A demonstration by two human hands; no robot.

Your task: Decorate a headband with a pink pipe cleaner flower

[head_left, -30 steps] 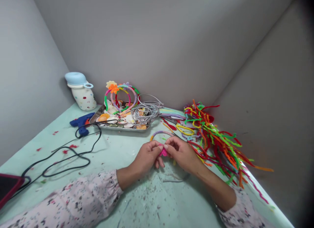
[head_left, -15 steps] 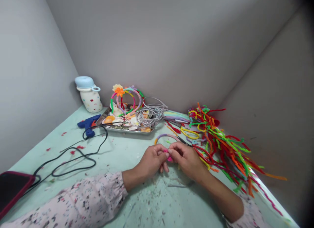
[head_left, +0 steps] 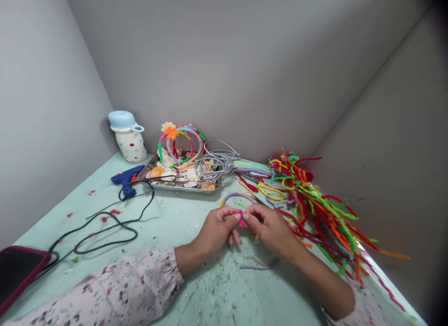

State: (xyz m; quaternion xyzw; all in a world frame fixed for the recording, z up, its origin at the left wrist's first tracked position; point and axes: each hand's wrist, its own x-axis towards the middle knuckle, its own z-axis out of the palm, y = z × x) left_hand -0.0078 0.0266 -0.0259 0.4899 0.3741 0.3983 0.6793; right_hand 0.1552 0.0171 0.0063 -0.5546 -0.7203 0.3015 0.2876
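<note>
A small bundle of bright pink pipe cleaner [head_left: 240, 218] is pinched between my two hands, over the near middle of the table. My left hand [head_left: 217, 230] grips its left side between thumb and forefinger, the lower fingers curled beneath. On the other side, the thumb and forefinger of my right hand [head_left: 271, 229] hold the pink piece too. Its exact shape is partly covered by the fingertips. Just beyond my hands lies a headband [head_left: 235, 194] wrapped in purple, orange and pink. Dark scissors blades [head_left: 261, 201] show near my right knuckles.
A metal tray [head_left: 182, 189] holds shells, finished headbands [head_left: 170, 144] and coiled silver wire headbands [head_left: 217, 165]. Loose pipe cleaners [head_left: 315, 209] pile up at right. At left are a blue glue gun [head_left: 128, 179], its black cord [head_left: 135, 228], a bottle [head_left: 130, 141] and a phone [head_left: 21, 270].
My fingertips have drawn slightly apart, the right hand shifting a little to the right. More of the pink pipe cleaner now shows between them.
</note>
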